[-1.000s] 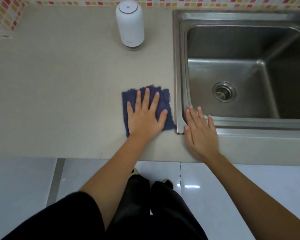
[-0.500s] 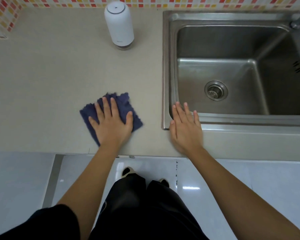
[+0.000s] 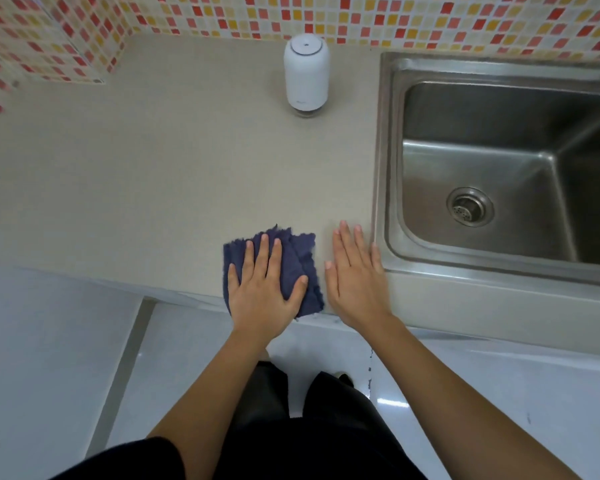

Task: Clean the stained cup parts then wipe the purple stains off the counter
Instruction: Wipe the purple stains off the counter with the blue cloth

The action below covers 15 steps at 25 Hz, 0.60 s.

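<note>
Pressing flat on a dark blue cloth (image 3: 300, 261), the left hand (image 3: 262, 289) is lying palm down with its fingers spread and straight — not gripping, only bearing on the fabric. The cloth is sitting folded at the front edge of the beige counter (image 3: 153, 174), its near corner reaching the lip. The right hand (image 3: 355, 278) is resting just beside the cloth, apart from it, palm down on bare counter with the fingers extended and close together, holding nothing; its little finger is lying next to the rim of the stainless steel sink (image 3: 381, 161). The sink basin is showing a round drain strainer (image 3: 469, 206). A white cylindrical container (image 3: 306, 76) is standing upright at the back of the counter, near the mosaic tiled wall (image 3: 395, 19) — well apart from both hands.
</note>
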{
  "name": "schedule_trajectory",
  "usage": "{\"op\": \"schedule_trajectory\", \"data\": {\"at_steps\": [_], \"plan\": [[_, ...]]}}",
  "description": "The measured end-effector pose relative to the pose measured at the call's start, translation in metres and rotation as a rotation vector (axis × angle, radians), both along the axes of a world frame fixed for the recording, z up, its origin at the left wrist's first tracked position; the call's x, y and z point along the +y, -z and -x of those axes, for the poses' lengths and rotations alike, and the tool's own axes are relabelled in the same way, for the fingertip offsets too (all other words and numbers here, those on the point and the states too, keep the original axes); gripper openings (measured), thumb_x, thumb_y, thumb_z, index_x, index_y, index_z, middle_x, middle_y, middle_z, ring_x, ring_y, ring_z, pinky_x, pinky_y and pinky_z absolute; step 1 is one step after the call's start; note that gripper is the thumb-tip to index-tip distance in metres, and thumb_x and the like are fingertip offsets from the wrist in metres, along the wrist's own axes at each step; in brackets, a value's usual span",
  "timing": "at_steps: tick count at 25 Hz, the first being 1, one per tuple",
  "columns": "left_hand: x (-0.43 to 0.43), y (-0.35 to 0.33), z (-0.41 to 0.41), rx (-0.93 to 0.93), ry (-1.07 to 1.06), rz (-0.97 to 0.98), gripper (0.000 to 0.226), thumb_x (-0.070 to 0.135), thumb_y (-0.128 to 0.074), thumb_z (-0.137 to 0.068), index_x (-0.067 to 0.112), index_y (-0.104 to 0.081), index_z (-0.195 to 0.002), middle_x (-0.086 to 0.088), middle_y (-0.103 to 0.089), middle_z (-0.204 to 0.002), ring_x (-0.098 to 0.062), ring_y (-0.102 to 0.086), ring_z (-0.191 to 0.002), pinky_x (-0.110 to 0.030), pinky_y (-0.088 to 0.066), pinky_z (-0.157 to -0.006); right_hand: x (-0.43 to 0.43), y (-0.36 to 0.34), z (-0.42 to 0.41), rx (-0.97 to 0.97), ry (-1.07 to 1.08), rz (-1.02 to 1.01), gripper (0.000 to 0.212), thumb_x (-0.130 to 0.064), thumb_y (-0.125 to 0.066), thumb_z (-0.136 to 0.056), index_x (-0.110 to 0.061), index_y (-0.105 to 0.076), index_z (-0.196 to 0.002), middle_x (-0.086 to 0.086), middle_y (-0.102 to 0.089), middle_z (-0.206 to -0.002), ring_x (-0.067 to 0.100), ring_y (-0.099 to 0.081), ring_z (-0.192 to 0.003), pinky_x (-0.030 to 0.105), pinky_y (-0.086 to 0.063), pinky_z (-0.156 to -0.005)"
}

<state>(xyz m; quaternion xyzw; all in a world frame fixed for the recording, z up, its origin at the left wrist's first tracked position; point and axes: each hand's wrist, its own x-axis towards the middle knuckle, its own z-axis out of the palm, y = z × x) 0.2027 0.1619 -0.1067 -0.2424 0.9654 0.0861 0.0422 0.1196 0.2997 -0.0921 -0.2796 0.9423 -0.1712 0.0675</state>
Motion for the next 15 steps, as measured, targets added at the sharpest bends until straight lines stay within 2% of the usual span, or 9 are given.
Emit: {"op": "schedule_trajectory", "data": {"at_steps": [6,11,15], "plan": [[-0.105,-0.003,-0.024,0.011,-0.199,-0.023,0.081,0.067,-0.012,-0.082,0.023,-0.007,-0.15,0.0,-0.007,-0.159,-0.023,-0.002,-0.147,-0.051,-0.008,-0.115,-0.078,0.005,-0.012,-0.064,-0.064,-0.005,0.071,-0.041,0.002,-0.085,-0.009,-0.007,-0.148,0.004,-0.002,-0.158,0.016,0.01,-0.143,0.035,0.01,-0.112],[-0.201,-0.001,-0.039,0.007,-0.328,-0.051,0.074,0.064,-0.021,-0.09,0.025,-0.005,-0.15,0.002,-0.003,-0.16,-0.021,0.001,-0.146,-0.052,-0.007,-0.116,-0.147,0.01,-0.023,-0.064,-0.093,0.001,0.071,-0.042,0.0,-0.086,-0.009,-0.011,-0.148,0.005,-0.006,-0.157,0.019,0.004,-0.144,0.036,0.009,-0.111],[-0.284,-0.004,-0.025,0.027,-0.423,-0.042,0.072,0.061,-0.022,-0.092,0.023,-0.007,-0.15,0.0,-0.004,-0.16,-0.02,0.001,-0.146,-0.052,-0.006,-0.116,-0.172,0.017,-0.023,-0.012,-0.025,-0.051,0.069,-0.041,-0.004,-0.088,-0.008,-0.017,-0.147,0.007,-0.013,-0.156,0.017,0.001,-0.142,0.039,0.004,-0.111]]}}
